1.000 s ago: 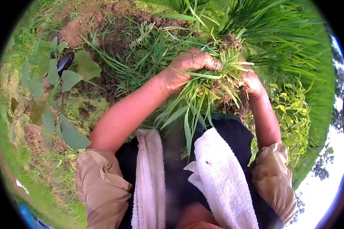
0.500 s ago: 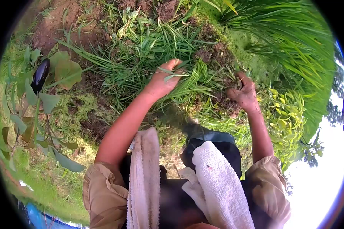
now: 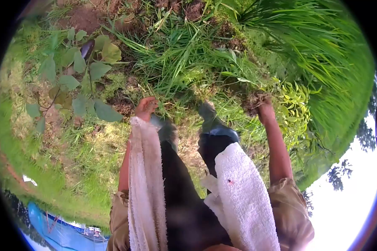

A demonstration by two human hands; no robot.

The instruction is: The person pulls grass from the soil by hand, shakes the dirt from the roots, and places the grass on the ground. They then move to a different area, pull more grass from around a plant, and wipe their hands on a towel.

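Observation:
My right hand (image 3: 265,109) grips a muddy clump of weeds (image 3: 252,102), with dark soil and roots hanging at the fingers and green blades reaching up and left from it. On the left, my left hand (image 3: 145,108) is held low near my boot, its fingers curled in; I cannot tell what is in them. A hanging towel (image 3: 146,167) covers part of that wrist. Between and beyond both hands lies a heap of long green grass (image 3: 176,58) on the soil.
An eggplant plant (image 3: 79,75) with a dark purple fruit (image 3: 87,49) grows at left. Tall rice-like grass (image 3: 314,54) stands at right, beside a yellow-green leafy shrub (image 3: 295,104). My boots (image 3: 218,129) are planted below the heap. A blue structure (image 3: 58,230) shows far off.
My left hand has drawn back from the grass heap toward my body, the blades gone from it. My right hand has moved slightly nearer with the clump. The view has shifted.

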